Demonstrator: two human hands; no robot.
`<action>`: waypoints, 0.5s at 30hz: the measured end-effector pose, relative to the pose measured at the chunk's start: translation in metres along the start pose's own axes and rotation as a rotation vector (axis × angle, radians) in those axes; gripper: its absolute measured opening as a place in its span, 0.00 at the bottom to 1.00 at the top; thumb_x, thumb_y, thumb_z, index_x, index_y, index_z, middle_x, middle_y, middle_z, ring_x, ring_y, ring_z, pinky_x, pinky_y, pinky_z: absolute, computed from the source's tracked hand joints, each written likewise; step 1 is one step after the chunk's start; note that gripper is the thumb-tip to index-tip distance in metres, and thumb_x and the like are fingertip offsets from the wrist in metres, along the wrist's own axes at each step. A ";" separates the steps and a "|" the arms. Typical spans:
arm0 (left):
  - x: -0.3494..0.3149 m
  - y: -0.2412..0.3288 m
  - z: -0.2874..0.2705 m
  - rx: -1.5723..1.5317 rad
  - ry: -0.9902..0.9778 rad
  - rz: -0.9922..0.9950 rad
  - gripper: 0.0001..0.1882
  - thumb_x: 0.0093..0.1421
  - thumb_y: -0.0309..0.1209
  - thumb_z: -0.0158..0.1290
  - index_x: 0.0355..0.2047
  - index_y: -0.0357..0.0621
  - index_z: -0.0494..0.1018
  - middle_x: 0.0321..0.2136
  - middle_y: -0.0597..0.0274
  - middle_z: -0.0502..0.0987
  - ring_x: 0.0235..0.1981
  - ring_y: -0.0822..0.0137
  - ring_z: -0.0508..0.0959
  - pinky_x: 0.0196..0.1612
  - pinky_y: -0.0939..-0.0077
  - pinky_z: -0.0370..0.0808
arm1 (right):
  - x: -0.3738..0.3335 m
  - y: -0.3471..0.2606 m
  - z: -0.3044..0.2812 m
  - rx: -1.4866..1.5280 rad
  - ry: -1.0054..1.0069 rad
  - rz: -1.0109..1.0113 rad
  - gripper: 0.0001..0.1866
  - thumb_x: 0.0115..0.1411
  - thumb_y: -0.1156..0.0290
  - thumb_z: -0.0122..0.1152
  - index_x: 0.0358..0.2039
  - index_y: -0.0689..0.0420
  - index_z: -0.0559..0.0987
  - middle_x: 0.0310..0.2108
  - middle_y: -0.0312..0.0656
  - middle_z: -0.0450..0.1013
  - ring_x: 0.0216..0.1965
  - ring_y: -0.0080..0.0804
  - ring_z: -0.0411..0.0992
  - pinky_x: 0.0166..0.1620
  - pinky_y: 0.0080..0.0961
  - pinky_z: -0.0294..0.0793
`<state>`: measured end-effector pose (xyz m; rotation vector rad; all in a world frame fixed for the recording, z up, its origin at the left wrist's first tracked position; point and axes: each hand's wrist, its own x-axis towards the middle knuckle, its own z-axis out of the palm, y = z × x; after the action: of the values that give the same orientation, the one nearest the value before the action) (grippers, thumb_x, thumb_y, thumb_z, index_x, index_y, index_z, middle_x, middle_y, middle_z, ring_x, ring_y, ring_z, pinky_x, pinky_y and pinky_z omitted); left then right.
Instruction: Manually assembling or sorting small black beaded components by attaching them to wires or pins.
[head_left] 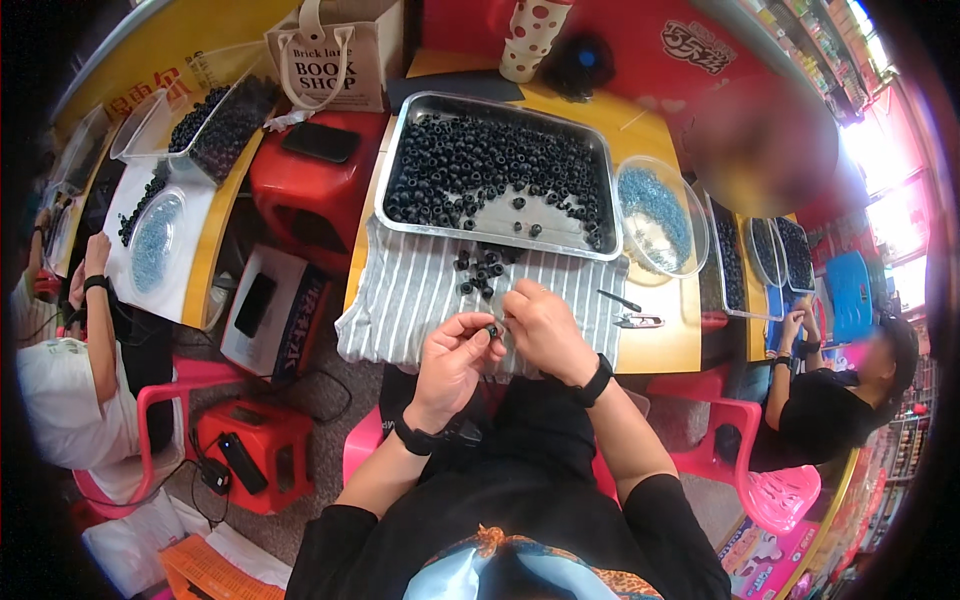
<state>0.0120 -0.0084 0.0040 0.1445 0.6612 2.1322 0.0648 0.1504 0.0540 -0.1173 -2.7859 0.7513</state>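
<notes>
Above the striped cloth [400,300], my left hand [452,362] pinches a small black ring-like piece [492,330] between thumb and fingertips. Close beside it is my right hand [547,328], its fingers drawn together; what they hold, if anything, is hidden. Just beyond my hands, several loose black pieces [483,270] lie on the cloth. Behind them stands a metal tray [500,238] with a great many of the same pieces, heaped toward its far side. A clear round tub [690,262] to the tray's right holds small light-blue bits.
Small snips [638,321] and a slim black tool [620,300] lie right of the cloth. A dotted cup [530,40] stands behind the tray. On the left are a red stool [300,190] with a phone and a canvas bag [330,60]. People work at both sides.
</notes>
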 end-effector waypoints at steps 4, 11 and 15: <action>0.000 0.000 0.000 -0.005 -0.021 0.014 0.10 0.65 0.24 0.49 0.45 0.36 0.72 0.35 0.57 0.77 0.34 0.68 0.78 0.39 0.77 0.76 | -0.005 -0.001 -0.003 0.188 0.060 0.040 0.05 0.47 0.81 0.59 0.25 0.62 0.71 0.24 0.48 0.67 0.25 0.47 0.70 0.28 0.37 0.69; -0.002 0.001 0.001 -0.041 -0.005 -0.012 0.10 0.64 0.23 0.50 0.45 0.36 0.72 0.34 0.58 0.78 0.33 0.69 0.78 0.39 0.77 0.76 | -0.026 -0.020 -0.010 0.655 0.110 0.094 0.04 0.52 0.84 0.60 0.29 0.65 0.75 0.26 0.41 0.71 0.26 0.25 0.73 0.29 0.20 0.71; -0.001 0.000 0.000 -0.003 -0.003 -0.008 0.10 0.64 0.24 0.50 0.45 0.36 0.72 0.34 0.58 0.78 0.33 0.69 0.78 0.39 0.76 0.76 | -0.027 -0.022 0.002 0.718 0.139 0.121 0.02 0.56 0.85 0.57 0.30 0.67 0.74 0.27 0.42 0.71 0.27 0.26 0.74 0.30 0.20 0.72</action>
<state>0.0133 -0.0092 0.0042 0.1431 0.6558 2.1244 0.0904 0.1264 0.0580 -0.1900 -2.2311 1.6407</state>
